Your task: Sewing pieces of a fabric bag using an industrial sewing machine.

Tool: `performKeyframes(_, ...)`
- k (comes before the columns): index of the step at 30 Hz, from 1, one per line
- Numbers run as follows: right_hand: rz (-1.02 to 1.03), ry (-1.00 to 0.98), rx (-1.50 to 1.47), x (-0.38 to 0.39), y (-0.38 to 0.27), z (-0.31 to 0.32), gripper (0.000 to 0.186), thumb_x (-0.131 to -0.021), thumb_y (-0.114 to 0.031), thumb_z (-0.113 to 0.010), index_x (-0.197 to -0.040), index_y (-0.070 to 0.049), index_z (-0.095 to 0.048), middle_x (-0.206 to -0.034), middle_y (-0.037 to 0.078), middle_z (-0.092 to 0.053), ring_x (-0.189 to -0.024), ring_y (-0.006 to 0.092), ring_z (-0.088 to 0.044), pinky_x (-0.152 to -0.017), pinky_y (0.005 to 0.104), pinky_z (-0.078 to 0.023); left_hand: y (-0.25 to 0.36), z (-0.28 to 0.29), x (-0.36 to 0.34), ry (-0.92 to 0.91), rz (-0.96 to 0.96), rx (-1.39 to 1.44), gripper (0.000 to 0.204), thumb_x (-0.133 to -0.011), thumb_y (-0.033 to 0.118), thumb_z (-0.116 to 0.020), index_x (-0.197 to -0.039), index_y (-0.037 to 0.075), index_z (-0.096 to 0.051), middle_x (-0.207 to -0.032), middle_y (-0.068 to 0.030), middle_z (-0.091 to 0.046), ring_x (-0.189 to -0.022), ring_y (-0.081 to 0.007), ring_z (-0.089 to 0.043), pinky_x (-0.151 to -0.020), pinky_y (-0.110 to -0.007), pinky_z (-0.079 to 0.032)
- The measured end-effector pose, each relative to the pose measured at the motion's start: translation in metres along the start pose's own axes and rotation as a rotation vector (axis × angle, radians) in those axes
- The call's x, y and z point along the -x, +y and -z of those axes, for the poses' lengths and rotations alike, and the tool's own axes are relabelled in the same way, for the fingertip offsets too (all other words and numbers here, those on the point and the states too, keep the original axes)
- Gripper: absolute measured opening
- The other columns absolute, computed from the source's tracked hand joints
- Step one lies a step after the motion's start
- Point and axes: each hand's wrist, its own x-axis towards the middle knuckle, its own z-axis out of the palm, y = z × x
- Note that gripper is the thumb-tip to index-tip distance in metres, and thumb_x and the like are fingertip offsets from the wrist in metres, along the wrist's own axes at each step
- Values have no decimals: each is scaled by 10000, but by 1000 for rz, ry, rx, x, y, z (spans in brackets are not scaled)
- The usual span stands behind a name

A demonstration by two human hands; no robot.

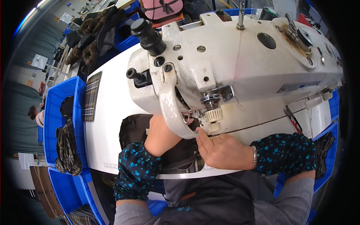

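Observation:
A white sewing machine (pixel 221 63) stands before me on a white table. Under its head lies a dark brown fabric piece (pixel 131 129) with a plaid part and a zipper (pixel 187 165) along its near side. My left hand (pixel 161 137) rests on the fabric, its fingertips hidden behind the curved white guard (pixel 170 108). From the right, my right hand (pixel 225 152) reaches to the guard's lower end with its fingers curled and pressed together. Whatever lies between those fingertips is too small to make out. The needle area is mostly covered by the guard and hands.
Thread snips (pixel 294 120) with red handles lie to the right. A folded plaid cloth (pixel 92 96) is at the table's left edge. Blue bins (pixel 80 120) with plaid pieces flank the table. A pink bag (pixel 161 8) sits behind the machine.

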Motion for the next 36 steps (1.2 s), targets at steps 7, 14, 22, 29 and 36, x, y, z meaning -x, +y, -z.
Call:
performKeyframes(7, 16, -18, -4, 1, 0, 1, 306, -807, -153, -639, -1006, 57, -739, -1101, 307, -728, -515, 103, -579, -472, 245, -437, -6, -2, -2, 45, -92, -3, 335, -857, 311, -815, -863, 1, -687, -735, -165, -644, -672, -388, -647, -589, -458, -519)
performKeyframes(14, 10, -6, -40, 0, 2, 1, 290, -802, -143, -648, -993, 57, -736, -1125, 302, -724, -514, 112, -587, -460, 249, -436, -7, -7, -6, 39, -146, 14, 329, -860, 290, -807, -849, -15, -685, -739, -176, -637, -663, -404, -639, -581, -457, -516)
performKeyframes(22, -35, 25, -82, -10, 14, -16, 252, -763, -144, -654, -931, 31, -722, -855, 153, -627, -515, 135, -611, -441, 271, -432, -39, -17, -26, 120, -240, 55, 237, -928, 284, -676, -928, 48, -702, -848, -179, -699, -760, -356, -684, -663, -460, -537)
performKeyframes(29, -41, 3, -60, -10, 24, -10, 531, -712, -131, -654, -1185, 108, -697, -496, -26, -482, -431, 127, -534, -440, 293, -391, -32, 0, -34, -26, -184, 78, 339, -875, 199, -726, -1197, 96, -700, -1181, -157, -693, -1150, -374, -632, -1012, -518, -456)
performKeyframes(36, -64, 42, -74, -10, 25, -12, 530, -710, -134, -661, -1177, 113, -694, -477, -28, -470, -412, 127, -511, -436, 298, -376, -43, -5, -28, 48, -122, -34, 341, -877, 222, -727, -1196, 103, -704, -1183, -152, -695, -1169, -358, -626, -1042, -562, -408)
